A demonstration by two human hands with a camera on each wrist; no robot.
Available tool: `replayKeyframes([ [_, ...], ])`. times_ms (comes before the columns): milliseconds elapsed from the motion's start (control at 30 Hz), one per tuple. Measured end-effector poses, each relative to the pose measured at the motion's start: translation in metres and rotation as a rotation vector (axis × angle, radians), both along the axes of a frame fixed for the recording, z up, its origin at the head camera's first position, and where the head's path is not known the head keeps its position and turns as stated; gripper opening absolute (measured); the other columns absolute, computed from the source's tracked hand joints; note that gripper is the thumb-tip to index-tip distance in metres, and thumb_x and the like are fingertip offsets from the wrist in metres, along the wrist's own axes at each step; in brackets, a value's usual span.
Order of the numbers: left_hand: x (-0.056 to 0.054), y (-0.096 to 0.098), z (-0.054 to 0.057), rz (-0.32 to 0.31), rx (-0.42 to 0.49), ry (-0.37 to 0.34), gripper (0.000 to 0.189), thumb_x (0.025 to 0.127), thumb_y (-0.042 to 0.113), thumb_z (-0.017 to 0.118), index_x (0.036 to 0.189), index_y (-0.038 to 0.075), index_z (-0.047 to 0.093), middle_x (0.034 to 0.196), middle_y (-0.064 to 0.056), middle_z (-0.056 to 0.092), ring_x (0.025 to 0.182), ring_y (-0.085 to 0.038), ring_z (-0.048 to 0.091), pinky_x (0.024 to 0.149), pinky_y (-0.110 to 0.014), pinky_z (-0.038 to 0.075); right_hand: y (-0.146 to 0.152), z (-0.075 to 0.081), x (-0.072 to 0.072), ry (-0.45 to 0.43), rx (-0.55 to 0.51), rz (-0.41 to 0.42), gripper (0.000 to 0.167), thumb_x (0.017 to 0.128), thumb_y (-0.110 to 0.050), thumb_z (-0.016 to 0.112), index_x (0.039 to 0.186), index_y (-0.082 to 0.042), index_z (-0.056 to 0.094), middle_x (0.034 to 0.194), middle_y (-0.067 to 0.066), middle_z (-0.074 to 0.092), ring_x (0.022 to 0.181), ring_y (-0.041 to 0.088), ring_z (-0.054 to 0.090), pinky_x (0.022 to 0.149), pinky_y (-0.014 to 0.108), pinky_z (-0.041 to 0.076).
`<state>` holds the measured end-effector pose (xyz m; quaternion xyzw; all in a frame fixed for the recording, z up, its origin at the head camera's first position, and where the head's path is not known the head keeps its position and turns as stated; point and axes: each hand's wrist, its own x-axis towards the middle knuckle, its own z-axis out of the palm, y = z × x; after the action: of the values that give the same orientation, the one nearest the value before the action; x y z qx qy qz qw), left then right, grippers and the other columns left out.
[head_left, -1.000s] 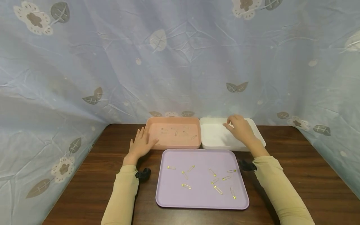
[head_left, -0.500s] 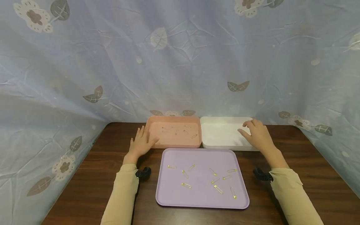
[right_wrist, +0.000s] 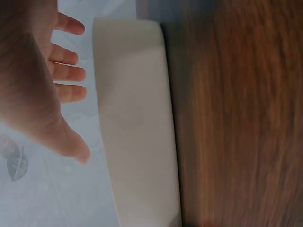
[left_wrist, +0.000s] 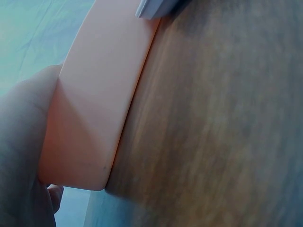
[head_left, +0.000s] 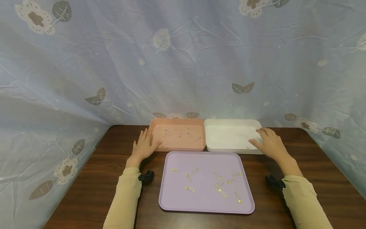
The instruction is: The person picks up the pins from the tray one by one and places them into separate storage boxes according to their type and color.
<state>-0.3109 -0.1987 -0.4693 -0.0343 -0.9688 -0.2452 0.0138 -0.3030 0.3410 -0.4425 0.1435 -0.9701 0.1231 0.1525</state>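
Note:
My left hand [head_left: 143, 147] rests at the left edge of the pink tray [head_left: 160, 149], fingers spread, thumb over its front left corner. Several silver safety pins [head_left: 190, 135] lie in that tray. At the right end of the white tray [head_left: 228, 151] is my right hand [head_left: 270, 143], fingers relaxed and slightly bent, holding nothing. In the right wrist view, the fingers of the right hand [right_wrist: 42, 90] are apart from the white tray's wall [right_wrist: 135, 118]. No pins can be made out in the white tray.
In front of both trays lies a lilac tray [head_left: 206, 203] bearing several yellow-headed safety pins [head_left: 223, 193]. All stand on a dark wooden table [head_left: 94, 190]. A floral curtain [head_left: 183, 63] hangs right behind the trays.
My right hand has moved right and slightly down, from above the white tray to its right end. The left hand stays in place. The pins look unmoved.

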Motion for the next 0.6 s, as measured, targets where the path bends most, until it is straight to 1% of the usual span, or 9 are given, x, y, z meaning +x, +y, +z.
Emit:
replayKeyframes([
  [133,0.000,-0.001,-0.001,-0.001,-0.002,0.010,0.097,0.089,0.074,0.040,0.158,0.016,0.003,0.165,-0.014,0.003,0.152,-0.038,0.001,0.110,-0.076,0.007,0.007,-0.003,-0.001,-0.143,-0.005,0.007,0.081,0.095,-0.053,0.053,0.145,0.008,0.035,0.150,0.034,0.031,0.139,0.052,0.025,0.104,0.073,0.025],
  [200,0.000,-0.001,-0.001,-0.001,0.001,0.015,0.097,0.089,0.074,0.040,0.158,0.017,0.003,0.165,-0.015,0.004,0.152,-0.038,0.002,0.109,-0.077,0.008,0.009,-0.004,-0.001,-0.217,-0.010,0.002,0.086,0.095,-0.055,0.050,0.149,0.008,0.027,0.154,0.033,0.022,0.144,0.052,0.016,0.107,0.074,0.019],
  [267,0.000,-0.001,-0.001,-0.001,-0.003,0.019,0.097,0.089,0.074,0.040,0.158,0.017,0.002,0.165,-0.016,0.005,0.152,-0.039,0.003,0.109,-0.077,0.008,0.010,-0.006,-0.001,-0.266,-0.018,0.002,0.088,0.096,-0.056,0.049,0.151,0.007,0.022,0.156,0.033,0.018,0.146,0.051,0.010,0.108,0.074,0.015],
  [433,0.002,0.000,0.002,0.002,-0.018,0.033,0.097,0.089,0.072,0.043,0.158,0.018,0.002,0.164,-0.018,0.008,0.151,-0.040,0.003,0.109,-0.077,0.008,0.009,-0.008,-0.001,-0.316,-0.021,-0.001,0.090,0.096,-0.057,0.047,0.151,0.008,0.018,0.157,0.034,0.013,0.146,0.051,0.008,0.108,0.074,0.013],
  [600,0.004,0.002,0.010,-0.004,-0.059,0.072,0.096,0.090,0.070,0.046,0.158,0.019,0.003,0.163,-0.020,0.011,0.151,-0.040,0.004,0.109,-0.077,0.009,0.009,-0.009,-0.001,-0.345,-0.027,-0.006,0.091,0.096,-0.058,0.045,0.152,0.008,0.015,0.158,0.033,0.008,0.147,0.050,0.005,0.108,0.075,0.012],
])
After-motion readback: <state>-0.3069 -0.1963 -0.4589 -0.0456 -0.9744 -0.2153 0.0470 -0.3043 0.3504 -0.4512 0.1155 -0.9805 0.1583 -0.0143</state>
